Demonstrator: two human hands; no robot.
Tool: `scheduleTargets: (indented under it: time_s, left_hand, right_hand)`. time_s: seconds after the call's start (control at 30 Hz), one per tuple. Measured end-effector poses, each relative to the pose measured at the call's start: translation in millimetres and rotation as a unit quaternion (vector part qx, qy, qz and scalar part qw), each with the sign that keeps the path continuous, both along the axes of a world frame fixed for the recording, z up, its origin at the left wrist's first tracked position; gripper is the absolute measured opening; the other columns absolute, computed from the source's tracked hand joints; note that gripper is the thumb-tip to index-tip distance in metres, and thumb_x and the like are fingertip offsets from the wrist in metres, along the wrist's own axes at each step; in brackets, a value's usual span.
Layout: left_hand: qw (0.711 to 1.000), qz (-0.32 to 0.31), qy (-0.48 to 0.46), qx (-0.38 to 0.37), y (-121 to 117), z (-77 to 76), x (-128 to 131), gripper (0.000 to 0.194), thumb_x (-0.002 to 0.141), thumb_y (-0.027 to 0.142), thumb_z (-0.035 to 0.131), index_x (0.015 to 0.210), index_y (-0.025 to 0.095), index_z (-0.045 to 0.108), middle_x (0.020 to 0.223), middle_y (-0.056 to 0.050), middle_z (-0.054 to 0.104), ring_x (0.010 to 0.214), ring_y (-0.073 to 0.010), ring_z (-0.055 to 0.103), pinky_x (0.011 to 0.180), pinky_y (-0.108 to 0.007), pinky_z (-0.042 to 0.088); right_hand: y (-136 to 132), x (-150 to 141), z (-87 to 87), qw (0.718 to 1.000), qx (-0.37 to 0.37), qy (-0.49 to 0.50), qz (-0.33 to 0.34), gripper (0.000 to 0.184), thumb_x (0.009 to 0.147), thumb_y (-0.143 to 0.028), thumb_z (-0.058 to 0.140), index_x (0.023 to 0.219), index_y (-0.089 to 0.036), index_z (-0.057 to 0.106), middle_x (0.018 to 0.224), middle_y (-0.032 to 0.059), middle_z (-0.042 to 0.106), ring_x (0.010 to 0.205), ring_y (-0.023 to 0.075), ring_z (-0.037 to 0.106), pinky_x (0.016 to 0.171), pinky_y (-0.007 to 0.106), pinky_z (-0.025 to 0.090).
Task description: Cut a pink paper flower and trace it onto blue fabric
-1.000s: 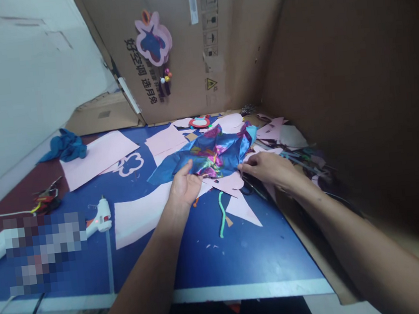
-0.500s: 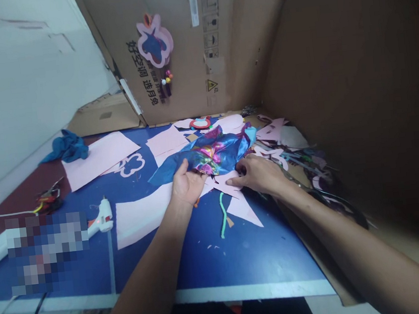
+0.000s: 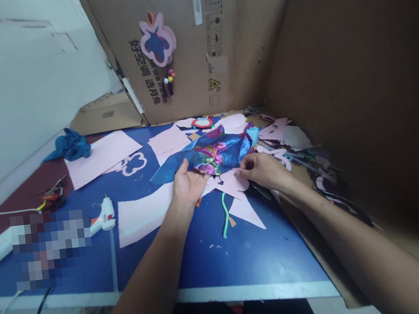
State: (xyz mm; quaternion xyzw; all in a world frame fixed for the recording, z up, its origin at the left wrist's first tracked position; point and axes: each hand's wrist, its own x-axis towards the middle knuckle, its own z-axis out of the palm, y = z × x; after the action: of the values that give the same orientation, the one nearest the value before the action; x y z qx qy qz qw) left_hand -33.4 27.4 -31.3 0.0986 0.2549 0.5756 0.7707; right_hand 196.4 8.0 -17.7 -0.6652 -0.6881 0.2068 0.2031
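Note:
A crumpled sheet of shiny blue and purple foil [image 3: 212, 152] lies in the middle of the blue table [image 3: 242, 253], over pink paper pieces. My left hand [image 3: 188, 185] grips the foil's near edge, thumb on top. My right hand [image 3: 263, 170] rests at the foil's right side with its fingers pinched on a pink paper cut-out [image 3: 230, 182]. A green pipe cleaner [image 3: 223, 215] lies just below both hands.
A white glue gun [image 3: 102, 219] lies at the left. Pink sheets [image 3: 100, 156] and a blue cloth [image 3: 68, 146] lie further back left. Cardboard walls [image 3: 355, 86] close the back and right, one bearing a pink unicorn cut-out [image 3: 157, 38]. Scraps pile at the right [image 3: 299, 152].
My right hand moved left toward the foil, pressed on the pink paper, then lifted slightly and pinched its edge. My left hand kept its hold on the foil.

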Motion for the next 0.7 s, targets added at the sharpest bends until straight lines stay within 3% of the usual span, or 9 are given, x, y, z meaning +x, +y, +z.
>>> scheduleTargets:
  time_s: [0.13,0.3,0.47,0.6,0.7]
  left_hand:
    - [1.000,0.003,0.007,0.001,-1,0.3,0,0.048,0.108,0.040,0.046,0.145,0.016,0.062,0.134,-0.017,0.075,0.136,-0.0319,0.065,0.116,-0.052,0.052]
    - [1.000,0.006,0.009,-0.009,-1,1.5,0,0.047,0.108,0.039,0.044,0.144,0.015,0.064,0.130,-0.017,0.077,0.132,-0.0313,0.068,0.115,-0.051,0.053]
    - [0.999,0.028,0.020,-0.023,-1,0.4,4,0.040,0.107,0.033,0.050,0.137,0.011,0.067,0.125,-0.016,0.079,0.122,-0.0279,0.073,0.113,-0.045,0.054]
    - [0.997,0.016,0.057,-0.041,-1,-4.1,10,0.034,0.104,0.018,0.053,0.134,0.011,0.069,0.121,-0.016,0.080,0.118,-0.0267,0.075,0.112,-0.044,0.054]
    - [0.998,0.002,0.060,-0.030,-3,-4.5,11,0.036,0.106,0.021,0.049,0.134,0.012,0.070,0.121,-0.016,0.080,0.118,-0.0273,0.075,0.111,-0.046,0.055]
  right_hand:
    - [1,14,7.3,0.995,-0.020,0.086,0.051,0.026,0.084,-0.044,0.076,0.073,-0.023,0.064,0.067,-0.0024,0.067,0.062,0.0154,0.058,0.058,0.028,0.039]
    - [-2,29,25.0,0.947,-0.126,0.269,0.124,0.037,0.069,-0.050,0.090,0.072,-0.022,0.066,0.067,-0.0024,0.065,0.063,0.0153,0.058,0.059,0.027,0.044]
    - [-5,34,37.1,0.921,-0.161,0.329,0.130,0.041,0.066,-0.052,0.096,0.075,-0.021,0.071,0.074,0.0007,0.070,0.070,0.0172,0.064,0.067,0.029,0.051]
    - [-3,34,33.4,0.917,-0.155,0.346,0.125,0.039,0.068,-0.051,0.096,0.073,-0.021,0.072,0.072,0.0012,0.070,0.067,0.0168,0.062,0.065,0.030,0.050]
    - [-1,35,28.2,0.919,-0.143,0.351,0.107,0.040,0.067,-0.052,0.096,0.074,-0.021,0.072,0.072,0.0021,0.072,0.067,0.0169,0.063,0.062,0.029,0.048]
